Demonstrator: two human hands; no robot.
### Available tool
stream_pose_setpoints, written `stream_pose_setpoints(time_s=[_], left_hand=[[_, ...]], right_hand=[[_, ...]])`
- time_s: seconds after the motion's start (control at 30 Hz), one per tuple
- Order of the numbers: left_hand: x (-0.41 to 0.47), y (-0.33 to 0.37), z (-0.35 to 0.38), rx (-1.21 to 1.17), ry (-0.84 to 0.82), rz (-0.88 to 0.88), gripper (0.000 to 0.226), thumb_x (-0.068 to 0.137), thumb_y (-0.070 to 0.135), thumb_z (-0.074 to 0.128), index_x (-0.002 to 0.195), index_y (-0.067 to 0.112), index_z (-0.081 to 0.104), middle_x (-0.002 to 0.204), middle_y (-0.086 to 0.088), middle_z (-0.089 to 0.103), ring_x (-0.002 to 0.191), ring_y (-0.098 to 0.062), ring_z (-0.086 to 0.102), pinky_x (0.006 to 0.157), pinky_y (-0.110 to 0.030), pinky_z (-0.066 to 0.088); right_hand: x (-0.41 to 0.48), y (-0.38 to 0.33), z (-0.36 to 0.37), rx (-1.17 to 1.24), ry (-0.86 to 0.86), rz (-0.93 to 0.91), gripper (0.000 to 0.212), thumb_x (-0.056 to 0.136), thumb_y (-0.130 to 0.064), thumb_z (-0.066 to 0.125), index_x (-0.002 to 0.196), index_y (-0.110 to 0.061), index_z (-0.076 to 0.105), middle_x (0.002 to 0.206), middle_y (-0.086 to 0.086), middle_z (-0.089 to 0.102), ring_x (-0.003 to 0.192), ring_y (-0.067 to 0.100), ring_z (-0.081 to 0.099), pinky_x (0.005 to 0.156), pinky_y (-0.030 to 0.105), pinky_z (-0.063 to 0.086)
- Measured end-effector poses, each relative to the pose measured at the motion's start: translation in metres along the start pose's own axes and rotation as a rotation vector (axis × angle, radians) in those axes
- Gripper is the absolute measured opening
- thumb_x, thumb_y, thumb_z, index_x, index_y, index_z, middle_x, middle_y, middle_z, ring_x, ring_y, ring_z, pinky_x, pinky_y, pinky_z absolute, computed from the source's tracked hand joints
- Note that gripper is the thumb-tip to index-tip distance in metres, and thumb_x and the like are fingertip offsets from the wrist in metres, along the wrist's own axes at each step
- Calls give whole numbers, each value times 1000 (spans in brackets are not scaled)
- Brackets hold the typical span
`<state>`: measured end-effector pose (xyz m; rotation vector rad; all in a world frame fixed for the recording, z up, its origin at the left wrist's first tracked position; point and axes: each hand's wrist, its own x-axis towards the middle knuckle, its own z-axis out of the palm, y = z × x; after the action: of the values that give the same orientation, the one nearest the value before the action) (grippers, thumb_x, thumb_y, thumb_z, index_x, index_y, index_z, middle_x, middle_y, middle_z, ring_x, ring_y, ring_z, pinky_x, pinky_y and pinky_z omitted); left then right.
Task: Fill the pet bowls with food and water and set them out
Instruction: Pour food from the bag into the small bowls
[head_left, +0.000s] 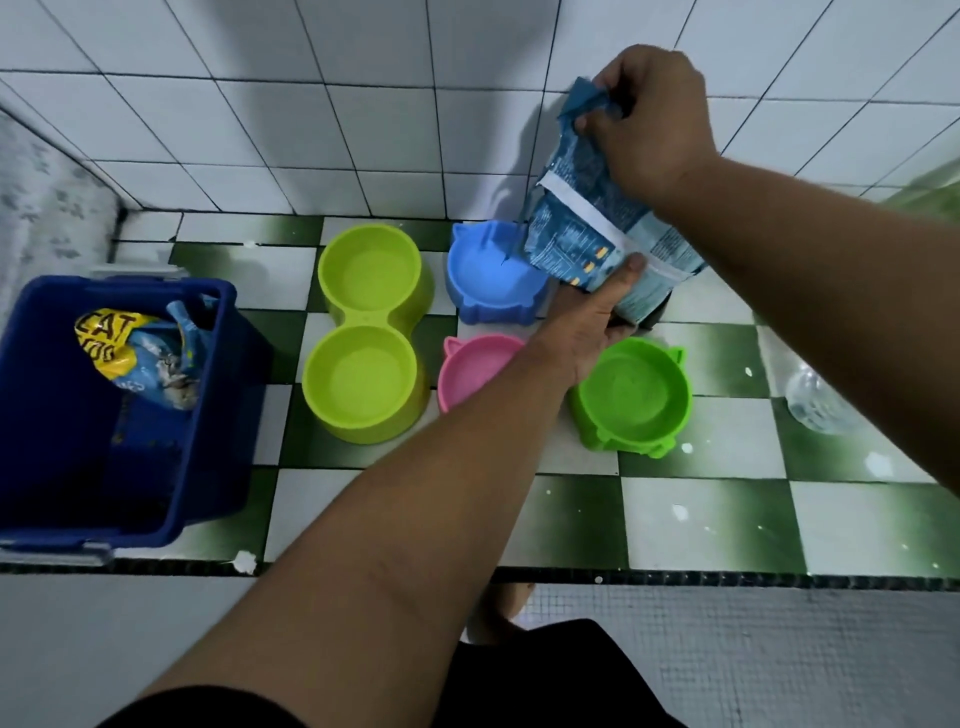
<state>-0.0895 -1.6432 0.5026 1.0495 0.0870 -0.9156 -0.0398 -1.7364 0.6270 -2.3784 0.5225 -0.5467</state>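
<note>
Four pet bowls sit empty on the green-and-white checkered tile surface, all below and to the left of the two grips on a blue pet food bag (587, 228). The right hand (652, 124) has its grip clamped on the crumpled top of the bag, fingers pinching the folded flap near the white tiled wall (311, 104). The left hand (587, 322) has its grip closed on the bag's lower part, thumb pressed flat on the printed front, fingers hidden behind it. The bag is held upright between the two grips, its lower corner overlapping the rim of the blue cat-eared bowl (491, 278), just left of the left grip. The pink cat-eared bowl (470, 371) lies just under the left wrist, partly covered by the forearm. The green cat-eared bowl (636, 397) sits directly below the left grip, to the right of the forearm. The lime double bowl (371, 332) stands further left, past the pink and blue bowls. Well to the left of both grips, a dark blue plastic bin (114, 410) holds a yellow-and-blue cat food bag (140, 353). Far right of the grips, a clear plastic bottle (815, 402) lies blurred on the tiles.
</note>
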Motion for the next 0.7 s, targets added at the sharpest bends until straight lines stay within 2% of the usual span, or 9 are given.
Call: stream_pose_setpoints(time_s=[0.1,0.2,0.3,0.37,0.4,0.47,0.57,0.63,0.7], left_hand=[[2,-1,1,-14,-4,12,114,11,67,95,111,28,60,112,-1,71,103,-22,69,71,-37,65],[5,-4,5,-30,8,11,114,14,66,96,115,27,61,111,-2,73,103,-24,71,82,-46,63],[6,-6,7,-61,21,-10,119,17,63,97,123,25,58,123,-7,70,120,-32,66,100,-59,54],[7,-5,7,-71,20,-25,116,19,63,97,121,24,58,120,-6,70,116,-31,66,100,-59,53],[7,-4,7,-65,23,-34,112,22,62,96,120,24,58,117,-5,70,112,-29,67,98,-58,55],[5,-1,6,-34,31,-54,97,42,58,94,124,21,58,115,-5,70,108,-27,68,96,-56,56],[8,-4,3,-4,53,-95,53,92,36,75,135,14,53,116,-8,66,115,-31,63,103,-61,51],[9,-6,2,-12,48,-120,33,98,30,69,125,17,56,116,-8,66,117,-32,62,104,-62,51],[7,-4,4,-26,30,-132,23,98,29,68,117,21,58,113,-7,67,118,-33,62,104,-61,50]], right_hand=[[3,0,1,-34,-27,-20,15,86,-12,69,100,-7,68,94,0,64,83,9,57,77,26,52],[6,0,3,-47,-47,-31,17,87,-12,69,102,-5,68,99,5,67,84,10,56,75,24,53],[10,0,6,-62,-78,-38,14,86,-10,69,100,-7,68,93,3,64,80,10,55,53,3,40],[11,-2,8,-70,-84,-52,13,85,-10,69,98,-8,68,93,2,64,80,10,55,52,3,38],[11,-2,9,-74,-87,-62,14,85,-10,70,98,-8,69,95,4,66,81,11,56,57,9,43],[11,-3,11,-89,-98,-73,15,84,-11,71,98,-7,69,100,6,68,84,12,59,65,21,47],[11,-3,11,-84,-110,-71,13,83,-10,72,95,-10,68,106,8,71,94,16,66,75,28,54],[9,-3,11,-73,-119,-68,14,83,-9,72,95,-10,68,108,10,71,100,19,69,82,34,57],[9,-3,11,-79,-123,-65,15,83,-8,72,97,-8,68,108,11,71,98,20,69,80,35,57]])
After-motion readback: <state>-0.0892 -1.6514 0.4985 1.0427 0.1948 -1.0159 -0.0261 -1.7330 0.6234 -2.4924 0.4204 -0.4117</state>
